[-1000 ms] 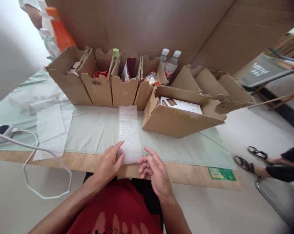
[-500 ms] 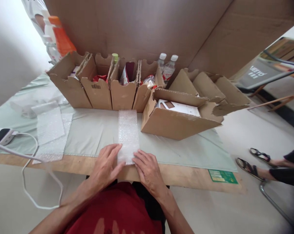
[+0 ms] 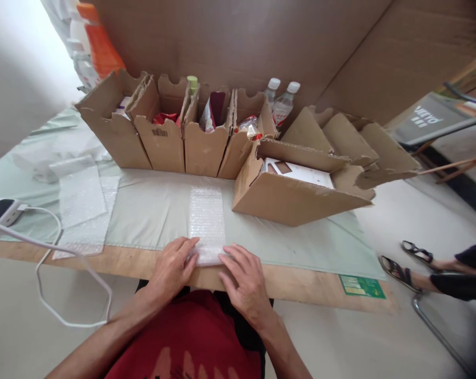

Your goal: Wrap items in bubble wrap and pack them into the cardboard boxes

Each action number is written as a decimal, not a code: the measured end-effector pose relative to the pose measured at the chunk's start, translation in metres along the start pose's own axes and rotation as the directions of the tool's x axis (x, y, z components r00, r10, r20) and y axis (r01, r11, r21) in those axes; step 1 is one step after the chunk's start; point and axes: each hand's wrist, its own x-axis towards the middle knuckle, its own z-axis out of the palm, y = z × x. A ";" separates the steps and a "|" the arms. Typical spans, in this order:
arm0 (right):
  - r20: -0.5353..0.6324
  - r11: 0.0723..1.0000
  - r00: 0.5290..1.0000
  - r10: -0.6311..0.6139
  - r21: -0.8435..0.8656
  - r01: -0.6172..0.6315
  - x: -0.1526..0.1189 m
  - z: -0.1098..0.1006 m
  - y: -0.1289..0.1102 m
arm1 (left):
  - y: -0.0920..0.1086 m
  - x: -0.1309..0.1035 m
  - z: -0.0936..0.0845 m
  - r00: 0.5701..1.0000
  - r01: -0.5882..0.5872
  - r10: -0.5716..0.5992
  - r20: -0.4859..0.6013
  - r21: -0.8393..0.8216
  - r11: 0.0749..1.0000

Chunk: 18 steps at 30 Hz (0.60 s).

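Note:
A narrow strip of bubble wrap lies flat on the pale green cloth in front of me, its near end folded over at the table edge. My left hand has the left side of that fold between thumb and fingers. At the right side, my right hand touches the fold with outstretched fingertips, its thumb apart and below. Whether anything lies inside the wrap I cannot tell.
Cardboard bins with packaged goods line the back, and an angled cardboard bin stands at right. More bubble wrap and a white charger with a cable lie left. A person's sandalled feet show at right.
The near end of the bubble wrap has been folded over, away from me. My left fingers have closed in on the fold, and the right thumb has moved away from its fingers.

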 end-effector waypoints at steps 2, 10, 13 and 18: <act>0.062 0.999 0.997 -0.036 -0.019 0.037 0.002 0.003 0.002 | 0.001 0.000 -0.002 1.000 -0.008 0.009 -0.029 0.025 1.000; 0.173 0.973 0.982 0.077 0.200 -0.112 0.008 -0.003 0.000 | 0.009 -0.021 -0.020 0.990 -0.135 0.137 0.021 -0.082 0.987; 0.061 0.989 0.993 0.104 0.103 -0.110 0.008 -0.001 -0.001 | 0.002 -0.009 -0.012 0.995 -0.098 0.098 0.009 -0.022 0.995; 0.094 0.999 0.995 0.018 -0.030 -0.015 0.012 0.008 0.004 | -0.006 0.008 -0.007 0.996 -0.071 0.073 -0.047 0.056 0.996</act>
